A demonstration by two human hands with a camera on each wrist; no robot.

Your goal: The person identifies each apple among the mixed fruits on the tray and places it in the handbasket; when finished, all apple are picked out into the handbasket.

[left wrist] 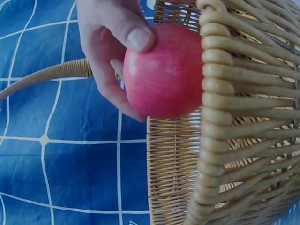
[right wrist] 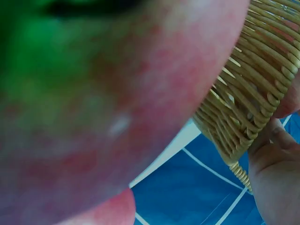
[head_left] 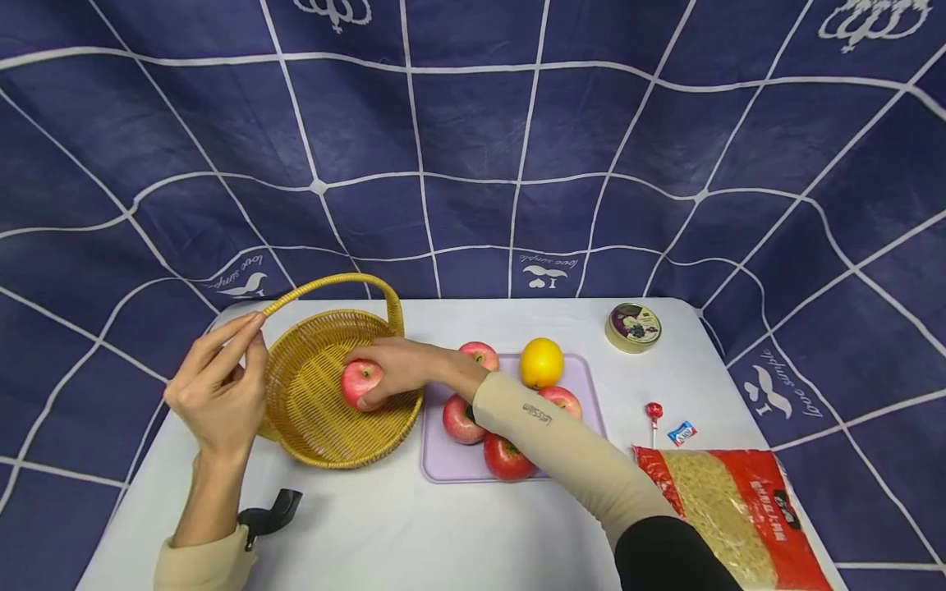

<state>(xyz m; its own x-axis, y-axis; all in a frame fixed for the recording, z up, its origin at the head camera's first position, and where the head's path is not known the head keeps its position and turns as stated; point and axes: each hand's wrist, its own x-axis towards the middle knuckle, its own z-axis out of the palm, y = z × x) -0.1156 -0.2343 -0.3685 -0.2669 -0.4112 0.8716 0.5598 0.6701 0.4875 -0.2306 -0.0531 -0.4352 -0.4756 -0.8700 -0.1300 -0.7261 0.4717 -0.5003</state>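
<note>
The right hand (head_left: pixel 402 367) curls its fingers round one red apple (head_left: pixel 360 382) inside the wicker basket (head_left: pixel 314 427), near the table's (head_left: pixel 414 533) left edge; the left hand (head_left: pixel 222 386), fingers relaxed, steadies the basket rim. Judged progress: one apple in, not yet released. Remaining on the lilac tray (head_left: pixel 443 464): four apples (head_left: pixel 508 457), one orange (head_left: pixel 541 362).

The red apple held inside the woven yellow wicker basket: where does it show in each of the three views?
Head: red apple left of centre, in the right hand, inside the woven yellow wicker basket.
Left wrist: apple upper centre, beside the basket wall.
Right wrist: apple fills the left, blurred.
Shared landmark: the basket.
</note>
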